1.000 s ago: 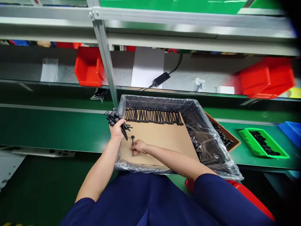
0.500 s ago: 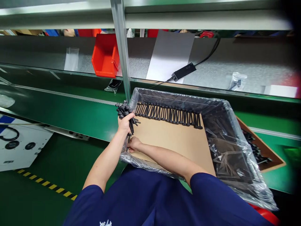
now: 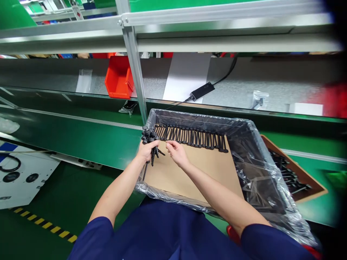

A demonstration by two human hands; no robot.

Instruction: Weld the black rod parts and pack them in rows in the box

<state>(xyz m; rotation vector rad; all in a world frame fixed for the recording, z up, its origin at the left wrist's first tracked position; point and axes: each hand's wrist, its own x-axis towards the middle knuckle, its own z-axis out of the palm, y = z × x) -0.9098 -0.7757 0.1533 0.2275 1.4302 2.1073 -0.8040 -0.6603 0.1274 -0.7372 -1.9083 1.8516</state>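
Note:
My left hand (image 3: 146,151) is closed round a bundle of long black screws (image 3: 150,139), heads up, at the box's near-left corner. My right hand (image 3: 177,153) hovers just right of the bundle, fingers loosely apart and pointing at it, with nothing in them. One black screw (image 3: 145,171) lies along the left edge of the brown cardboard sheet (image 3: 195,169). The sheet lies inside a box lined with clear plastic (image 3: 252,159). A row of several black screws (image 3: 192,137) lies side by side along the sheet's far edge.
A metal post (image 3: 135,79) rises just behind the box. A red bin (image 3: 119,77), a black power adapter (image 3: 202,90) and a small plastic bag (image 3: 258,99) sit on the grey shelf. A brown tray of black parts (image 3: 292,173) is on the right, a white machine (image 3: 21,177) on the left.
My right hand left the single screw lying at the sheet's left edge and rose to beside the bundle. The view shifted slightly; the left hand kept its grip.

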